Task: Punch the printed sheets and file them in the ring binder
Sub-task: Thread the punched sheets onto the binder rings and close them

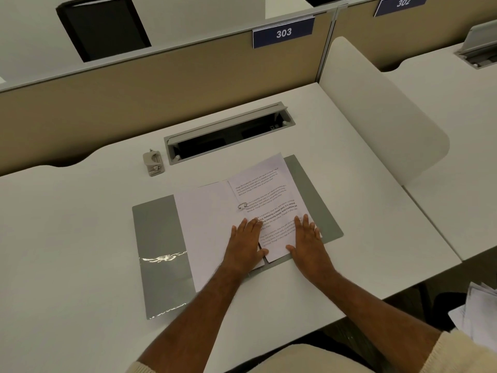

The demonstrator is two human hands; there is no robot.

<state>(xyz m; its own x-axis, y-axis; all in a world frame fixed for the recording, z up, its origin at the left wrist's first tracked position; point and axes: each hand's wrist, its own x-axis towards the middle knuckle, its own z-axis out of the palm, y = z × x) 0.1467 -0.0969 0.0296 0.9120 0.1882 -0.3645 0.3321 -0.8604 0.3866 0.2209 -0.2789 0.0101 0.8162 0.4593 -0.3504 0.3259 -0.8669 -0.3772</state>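
Note:
A grey ring binder (161,238) lies open and flat on the white desk. A metal ring (242,205) pokes up through the paper near its spine. Blank-side sheets (207,224) lie on the left half. A printed sheet (269,189) lies on the right half, slightly askew. My left hand (246,243) rests flat with fingers spread at the spine, over the lower edge of both paper stacks. My right hand (309,240) presses flat on the printed sheet's lower right corner. A small beige hole punch (153,162) stands at the back left of the binder, apart from both hands.
A recessed cable tray (228,133) with its lid raised sits behind the binder. A tan partition (134,98) labelled 303 closes the back. A white side divider (376,117) stands on the right. Loose papers (478,308) lie off the desk at the lower right.

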